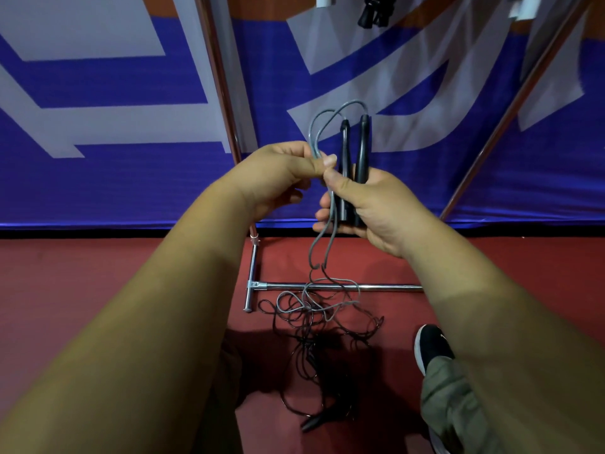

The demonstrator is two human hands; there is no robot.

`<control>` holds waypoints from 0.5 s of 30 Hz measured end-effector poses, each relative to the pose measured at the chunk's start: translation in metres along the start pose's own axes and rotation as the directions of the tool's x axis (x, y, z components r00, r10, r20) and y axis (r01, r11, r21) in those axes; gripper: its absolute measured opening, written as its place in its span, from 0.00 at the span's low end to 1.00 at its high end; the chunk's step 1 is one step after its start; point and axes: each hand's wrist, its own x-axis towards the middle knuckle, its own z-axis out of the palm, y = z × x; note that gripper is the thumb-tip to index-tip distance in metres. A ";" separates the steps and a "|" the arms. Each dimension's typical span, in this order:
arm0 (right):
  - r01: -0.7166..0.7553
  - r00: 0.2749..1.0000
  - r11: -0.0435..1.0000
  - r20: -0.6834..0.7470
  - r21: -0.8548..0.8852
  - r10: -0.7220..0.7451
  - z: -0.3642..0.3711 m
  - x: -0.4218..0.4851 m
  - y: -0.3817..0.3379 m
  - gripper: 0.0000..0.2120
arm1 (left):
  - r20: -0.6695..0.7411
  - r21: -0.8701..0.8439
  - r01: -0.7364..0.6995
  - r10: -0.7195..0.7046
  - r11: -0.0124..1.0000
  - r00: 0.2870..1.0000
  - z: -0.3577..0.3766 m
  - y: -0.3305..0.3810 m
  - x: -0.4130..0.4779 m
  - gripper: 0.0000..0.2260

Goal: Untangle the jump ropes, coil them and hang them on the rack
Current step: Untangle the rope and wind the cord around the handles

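My right hand grips two black jump-rope handles, held upright side by side. A grey rope loops out of their tops and comes down to my left hand, which pinches the grey strands beside my right thumb. From my hands the grey rope hangs down to a tangled heap on the red floor, mixed with a thin black rope. A black handle of that rope lies on the floor near the bottom.
The metal rack's base bar lies on the floor behind the heap, with slanted uprights rising in front of a blue and white banner. Black handles hang at the top. My shoe stands right of the heap.
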 end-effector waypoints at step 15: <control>-0.094 0.986 0.969 0.116 -0.228 0.123 -0.003 0.000 0.008 0.12 | -0.030 -0.349 0.013 -0.025 0.937 0.999 0.006 0.006 0.003 0.14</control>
